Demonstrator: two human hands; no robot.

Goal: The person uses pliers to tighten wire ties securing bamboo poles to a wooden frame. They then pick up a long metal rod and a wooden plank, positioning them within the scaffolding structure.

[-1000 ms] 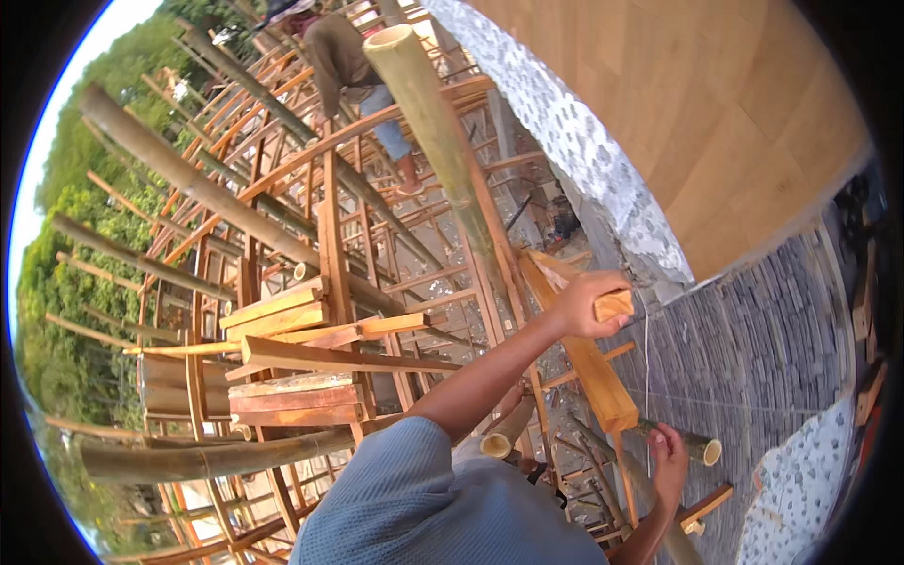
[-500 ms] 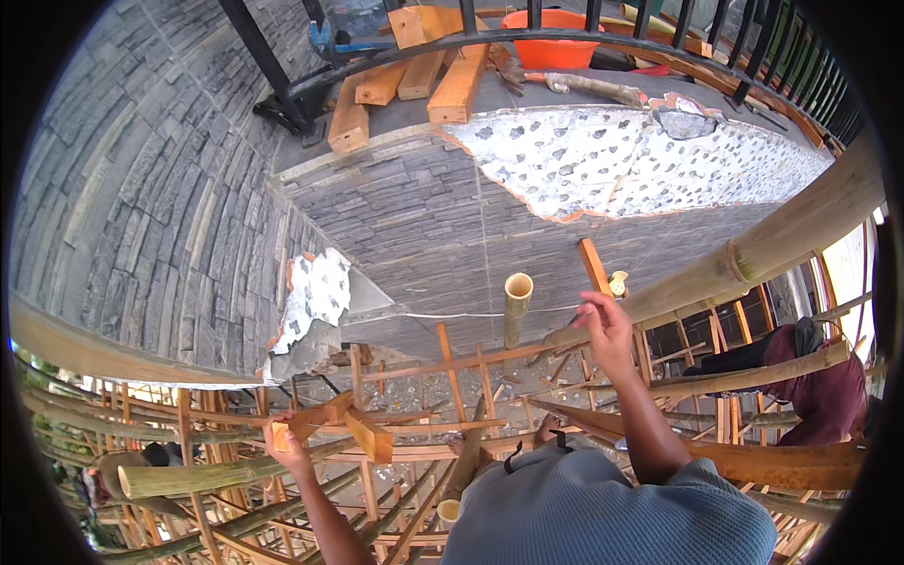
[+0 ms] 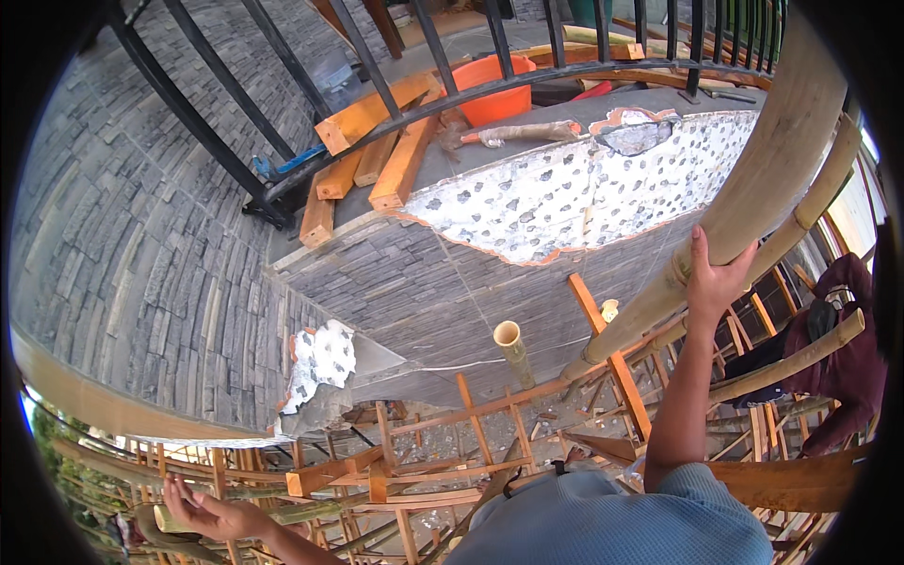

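My right hand [image 3: 718, 275] is wrapped around a thick bamboo pole [image 3: 782, 160] that slants upright on the right, its thumb pointing up along the stem. Low on the left, my left hand [image 3: 215, 510] is open, fingers apart and palm partly upward, holding nothing. It is beside the cut end of a horizontal bamboo pole [image 3: 311, 509]; whether it touches that pole I cannot tell. Short wooden pieces [image 3: 344, 469] lie on the framework to the right of this hand. A narrow wooden strip [image 3: 617, 367] stands slanted left of my right forearm.
A stone-clad wall [image 3: 377, 292] with a broken white patch [image 3: 565, 202] is ahead. Above it, a black railing [image 3: 414, 118] borders a ledge with timber offcuts [image 3: 405, 160] and an orange basin [image 3: 492, 89]. A co-worker in maroon [image 3: 847, 358] is at right. Wood-and-bamboo scaffolding crosses below.
My left hand has let go of the wooden piece and moved lower left. My right hand has moved right and taken hold of the thick bamboo pole. The view has tilted.
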